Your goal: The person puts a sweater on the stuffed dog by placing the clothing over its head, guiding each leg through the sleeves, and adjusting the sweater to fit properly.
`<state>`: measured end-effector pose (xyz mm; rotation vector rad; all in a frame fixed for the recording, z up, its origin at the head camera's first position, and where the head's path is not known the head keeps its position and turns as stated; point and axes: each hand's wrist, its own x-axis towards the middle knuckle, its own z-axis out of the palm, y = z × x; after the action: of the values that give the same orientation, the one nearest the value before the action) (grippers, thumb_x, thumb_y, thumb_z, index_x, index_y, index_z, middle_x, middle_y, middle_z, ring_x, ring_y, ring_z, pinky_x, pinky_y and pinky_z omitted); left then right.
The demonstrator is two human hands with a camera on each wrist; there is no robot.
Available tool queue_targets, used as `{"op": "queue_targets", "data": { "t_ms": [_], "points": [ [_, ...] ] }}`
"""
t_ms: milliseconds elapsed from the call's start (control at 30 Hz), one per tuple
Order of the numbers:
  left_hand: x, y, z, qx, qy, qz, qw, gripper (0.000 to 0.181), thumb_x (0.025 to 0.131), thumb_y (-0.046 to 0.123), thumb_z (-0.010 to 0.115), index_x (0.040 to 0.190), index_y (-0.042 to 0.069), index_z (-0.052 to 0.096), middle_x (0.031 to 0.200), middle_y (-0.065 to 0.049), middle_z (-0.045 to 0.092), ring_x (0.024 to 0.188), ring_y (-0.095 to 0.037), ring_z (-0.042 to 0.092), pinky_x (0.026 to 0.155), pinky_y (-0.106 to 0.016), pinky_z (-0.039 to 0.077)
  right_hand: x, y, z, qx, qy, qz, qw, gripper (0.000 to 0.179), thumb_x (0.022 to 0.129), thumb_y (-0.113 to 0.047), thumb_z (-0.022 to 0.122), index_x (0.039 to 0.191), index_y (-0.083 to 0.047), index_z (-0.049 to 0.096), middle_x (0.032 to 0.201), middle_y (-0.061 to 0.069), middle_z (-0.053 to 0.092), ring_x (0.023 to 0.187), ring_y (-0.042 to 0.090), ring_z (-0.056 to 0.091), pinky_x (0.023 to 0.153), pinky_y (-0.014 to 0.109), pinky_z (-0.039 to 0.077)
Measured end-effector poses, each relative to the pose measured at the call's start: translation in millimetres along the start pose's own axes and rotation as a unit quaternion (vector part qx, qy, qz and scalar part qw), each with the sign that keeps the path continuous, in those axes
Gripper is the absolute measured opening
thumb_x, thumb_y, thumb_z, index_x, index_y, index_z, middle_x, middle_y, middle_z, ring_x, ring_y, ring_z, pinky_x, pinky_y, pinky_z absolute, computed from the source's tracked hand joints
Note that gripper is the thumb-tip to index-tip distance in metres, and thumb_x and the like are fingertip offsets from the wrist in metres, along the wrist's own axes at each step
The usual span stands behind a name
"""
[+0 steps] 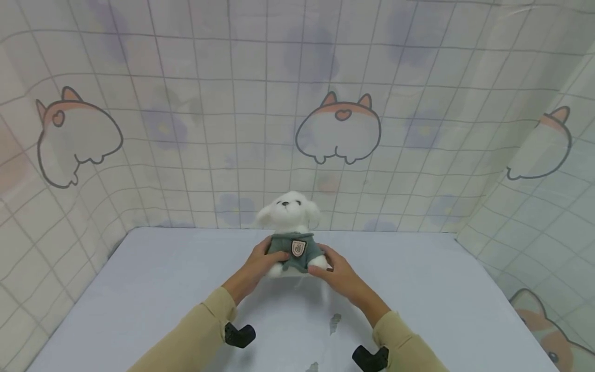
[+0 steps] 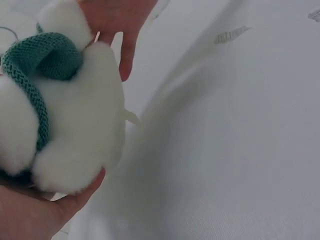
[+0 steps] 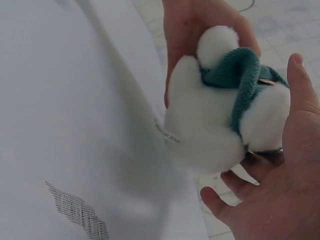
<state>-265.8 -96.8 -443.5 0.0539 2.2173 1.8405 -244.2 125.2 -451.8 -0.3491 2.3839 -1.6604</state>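
Observation:
A white plush dog point(image 1: 290, 213) in a green knitted sweater point(image 1: 279, 243) with a shield-shaped badge point(image 1: 298, 248) is held upright between both hands at the table's far side. My left hand point(image 1: 254, 264) grips its left-hand side in the head view, thumb across the sweater front. On the other side, my right hand point(image 1: 343, 276) holds the body, its thumb by a white foot. Both wrist views show the furry underside, with a small printed tag point(image 3: 167, 134) sticking out. In the right wrist view, several fingers point(image 3: 237, 185) reach behind and under the toy.
The white-covered table point(image 1: 186, 268) bears small grey worn patches point(image 1: 334, 323) near the front. A grid-patterned curtain point(image 1: 260, 119) with dog drawings surrounds it at the back and sides. Black devices point(image 1: 239, 335) sit on both sleeves.

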Motion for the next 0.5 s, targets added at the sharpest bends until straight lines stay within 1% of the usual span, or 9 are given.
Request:
{"op": "queue_targets", "data": {
  "t_ms": [100,167,233,333,400,500],
  "points": [
    [1.0,-1.3,-2.1,-0.007,-0.003,0.023,0.9997,0.070,0.083,0.023,0.069,0.146,0.021,0.039,0.134,-0.009,0.054,0.113,-0.024,0.053,0.093,-0.038,0.047,1.8,-2.7,-0.8,-0.014,0.001,-0.004,0.9999,0.065,0.093,-0.042,0.062,0.148,-0.019,0.037,0.150,0.007,0.044,0.141,0.032,0.037,0.111,0.054,0.036],
    [1.2,-1.7,-3.8,-0.014,-0.013,0.037,0.9991,0.070,0.082,0.020,0.070,0.145,0.024,0.040,0.133,-0.008,0.054,0.111,-0.024,0.053,0.091,-0.037,0.047,2.7,-3.9,-0.8,-0.011,0.007,-0.009,0.9999,0.065,0.092,-0.041,0.064,0.147,-0.019,0.039,0.149,0.007,0.045,0.141,0.030,0.038,0.111,0.053,0.037],
    [0.9,-1.2,-5.1,-0.021,-0.025,0.050,0.9982,0.071,0.082,0.017,0.071,0.145,0.026,0.040,0.136,-0.006,0.052,0.114,-0.024,0.051,0.093,-0.037,0.047,3.5,-3.7,-0.5,-0.002,0.014,-0.012,0.9998,0.065,0.089,-0.039,0.068,0.146,-0.020,0.042,0.149,0.004,0.046,0.141,0.026,0.039,0.112,0.052,0.036],
    [1.5,-0.8,-7.1,-0.023,-0.039,0.064,0.9969,0.073,0.082,0.015,0.071,0.146,0.028,0.039,0.140,-0.005,0.049,0.119,-0.024,0.049,0.099,-0.041,0.045,5.2,-4.6,0.2,0.011,0.026,-0.013,0.9995,0.065,0.086,-0.039,0.072,0.142,-0.020,0.046,0.146,0.003,0.049,0.140,0.025,0.041,0.112,0.052,0.036],
    [2.9,-0.7,-8.4,-0.013,-0.043,0.070,0.9965,0.075,0.082,0.016,0.072,0.147,0.029,0.038,0.142,-0.005,0.049,0.121,-0.025,0.048,0.101,-0.042,0.043,7.2,-4.4,1.1,0.016,0.034,-0.011,0.9992,0.065,0.084,-0.038,0.074,0.140,-0.020,0.049,0.144,0.003,0.051,0.139,0.025,0.042,0.111,0.052,0.037],
    [5.3,-2.0,-9.7,0.014,-0.045,0.078,0.9958,0.078,0.081,0.017,0.074,0.148,0.032,0.037,0.141,-0.004,0.049,0.121,-0.025,0.048,0.102,-0.045,0.042,10.1,-3.4,2.6,0.015,0.045,-0.003,0.9989,0.068,0.080,-0.034,0.078,0.140,-0.020,0.050,0.143,0.003,0.053,0.137,0.025,0.044,0.110,0.051,0.038]
  ]
}}
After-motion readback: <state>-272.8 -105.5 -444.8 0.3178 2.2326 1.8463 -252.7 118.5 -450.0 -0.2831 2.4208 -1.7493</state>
